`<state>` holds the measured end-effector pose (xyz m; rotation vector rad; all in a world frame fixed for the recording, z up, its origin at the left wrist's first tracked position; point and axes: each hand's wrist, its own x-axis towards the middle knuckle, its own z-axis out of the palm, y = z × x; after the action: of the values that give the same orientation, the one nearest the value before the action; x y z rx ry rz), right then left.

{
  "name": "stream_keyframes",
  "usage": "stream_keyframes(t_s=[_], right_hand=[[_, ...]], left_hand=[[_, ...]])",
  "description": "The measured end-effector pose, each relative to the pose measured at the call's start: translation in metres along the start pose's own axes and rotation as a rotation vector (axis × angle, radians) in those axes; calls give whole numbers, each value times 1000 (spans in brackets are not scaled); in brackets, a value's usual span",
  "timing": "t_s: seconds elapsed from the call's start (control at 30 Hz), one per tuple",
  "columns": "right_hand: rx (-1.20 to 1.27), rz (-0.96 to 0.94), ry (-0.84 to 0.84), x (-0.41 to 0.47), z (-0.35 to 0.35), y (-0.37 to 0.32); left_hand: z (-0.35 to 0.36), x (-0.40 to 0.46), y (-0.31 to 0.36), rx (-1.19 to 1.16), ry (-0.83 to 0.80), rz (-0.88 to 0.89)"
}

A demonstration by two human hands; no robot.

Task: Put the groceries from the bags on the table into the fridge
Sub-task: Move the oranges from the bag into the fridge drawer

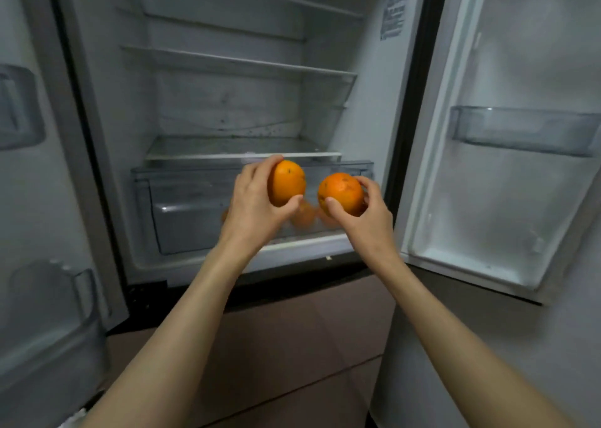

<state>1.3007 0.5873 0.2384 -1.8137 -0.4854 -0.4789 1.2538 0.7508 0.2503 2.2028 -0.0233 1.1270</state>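
At the open fridge's crisper drawer (195, 206): your hands each grip an orange — left hand (257, 200), orange (287, 182); right hand (364, 213), orange (340, 193) at its 10 o'clock. Next, likely lower both in.

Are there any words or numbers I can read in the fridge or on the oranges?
Sticker on the fridge's right inner wall: printed lines, too blurred to read.
Orange in the left hand: only dark specks, no words.
Orange in the right hand: only dark specks, no words.
Nothing else shows writing.
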Motion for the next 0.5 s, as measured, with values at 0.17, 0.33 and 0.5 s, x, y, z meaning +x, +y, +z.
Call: stream_keyframes(t_s=[0.17, 0.33, 0.5], right_hand=[[17, -135, 43, 87, 15, -6], [-167, -228, -41, 169, 46, 8], [-389, -210, -246, 211, 67, 34]], left_hand=[[11, 73, -14, 99, 74, -8], [28, 126, -41, 263, -3, -35], [46, 151, -68, 336, -126, -188]])
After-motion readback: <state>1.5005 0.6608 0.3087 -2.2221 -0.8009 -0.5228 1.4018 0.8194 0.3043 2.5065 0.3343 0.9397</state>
